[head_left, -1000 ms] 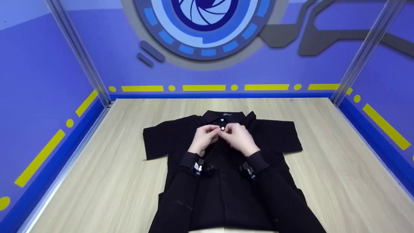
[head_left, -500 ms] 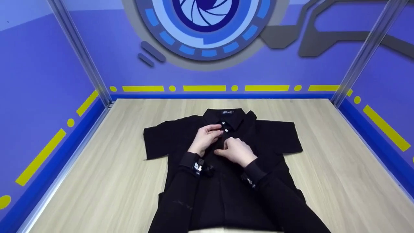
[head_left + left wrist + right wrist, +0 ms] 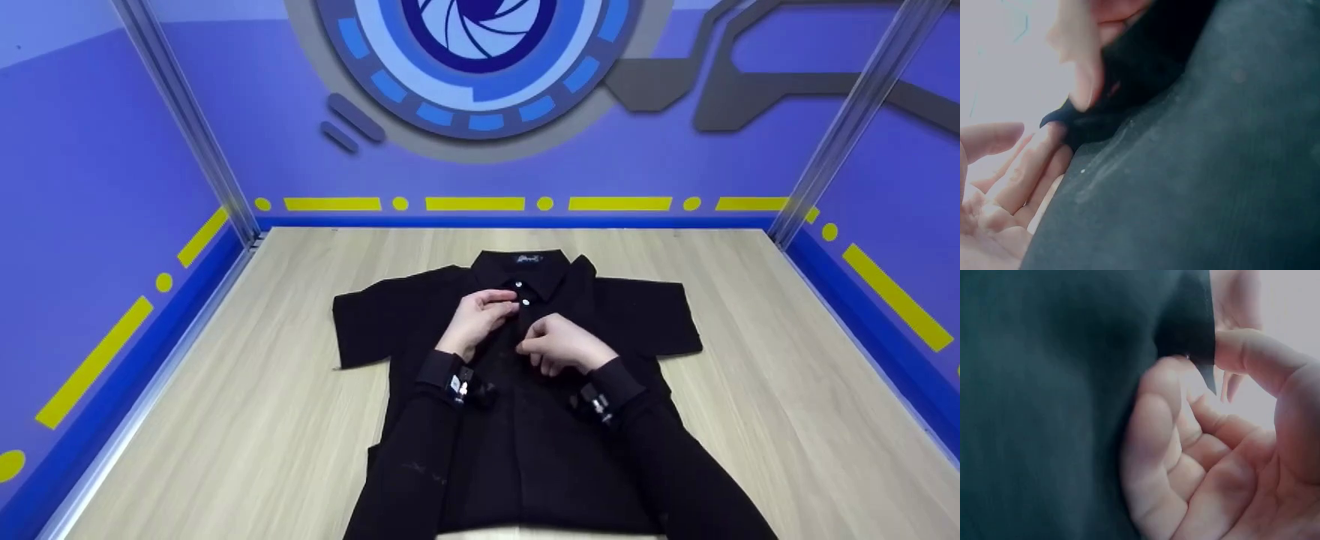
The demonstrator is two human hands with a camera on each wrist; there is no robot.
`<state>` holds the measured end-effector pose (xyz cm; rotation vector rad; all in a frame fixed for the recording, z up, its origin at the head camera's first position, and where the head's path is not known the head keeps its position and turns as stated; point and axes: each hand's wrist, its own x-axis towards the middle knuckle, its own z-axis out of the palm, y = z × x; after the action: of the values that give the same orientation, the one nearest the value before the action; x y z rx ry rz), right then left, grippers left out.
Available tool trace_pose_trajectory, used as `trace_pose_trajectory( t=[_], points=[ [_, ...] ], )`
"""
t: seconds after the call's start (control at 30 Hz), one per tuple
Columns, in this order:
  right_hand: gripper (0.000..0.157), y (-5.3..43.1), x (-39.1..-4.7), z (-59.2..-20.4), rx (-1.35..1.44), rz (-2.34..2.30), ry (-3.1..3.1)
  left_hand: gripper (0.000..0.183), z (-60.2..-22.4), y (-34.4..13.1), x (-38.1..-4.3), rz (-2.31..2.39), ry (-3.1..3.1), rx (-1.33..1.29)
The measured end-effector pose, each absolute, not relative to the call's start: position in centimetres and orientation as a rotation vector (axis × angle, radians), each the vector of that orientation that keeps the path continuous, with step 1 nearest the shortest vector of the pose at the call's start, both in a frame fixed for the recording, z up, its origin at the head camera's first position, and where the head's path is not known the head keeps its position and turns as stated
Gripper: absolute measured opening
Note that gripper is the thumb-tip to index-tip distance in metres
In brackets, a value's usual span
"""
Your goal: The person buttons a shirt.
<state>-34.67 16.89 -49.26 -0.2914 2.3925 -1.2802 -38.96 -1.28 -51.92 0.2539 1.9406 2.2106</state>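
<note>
A black short-sleeved shirt (image 3: 480, 465) lies front up, its collar (image 3: 551, 277) at the far end. Two white buttons, an upper one (image 3: 518, 285) and a lower one (image 3: 526, 302), show below the collar. My right hand (image 3: 564, 343) pinches the front placket (image 3: 1188, 320) between thumb and curled index finger, below the lower button. Beside the buttons is my left hand (image 3: 478, 319), its thumb (image 3: 994, 138) apart from the fingers. Those fingers (image 3: 1030, 169) reach under the lifted placket edge and touch it.
The shirt lies on a light wood table (image 3: 225, 420). Blue printed panels (image 3: 480, 180) stand behind and at both sides, with metal posts at the rear corners. A label (image 3: 528, 259) shows inside the collar.
My right hand has let go near the lower button and moved down the placket, then slightly right, where it pinches the cloth. My left hand has opened its fingers, staying near the buttons.
</note>
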Motion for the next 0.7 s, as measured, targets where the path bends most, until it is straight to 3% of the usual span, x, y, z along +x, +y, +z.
trace_pose_trajectory(
  t=[0.3,0.7],
  points=[
    [0.009,19.6,-36.0,-49.9,-0.293,-1.549,1.989,0.031,-52.0,-1.4,-39.0,2.188,1.954,0.241],
    [0.013,20.6,-36.2,-50.5,-0.368,-1.775,1.784,0.026,-51.1,-0.9,-38.6,2.041,2.156,0.366]
  ],
)
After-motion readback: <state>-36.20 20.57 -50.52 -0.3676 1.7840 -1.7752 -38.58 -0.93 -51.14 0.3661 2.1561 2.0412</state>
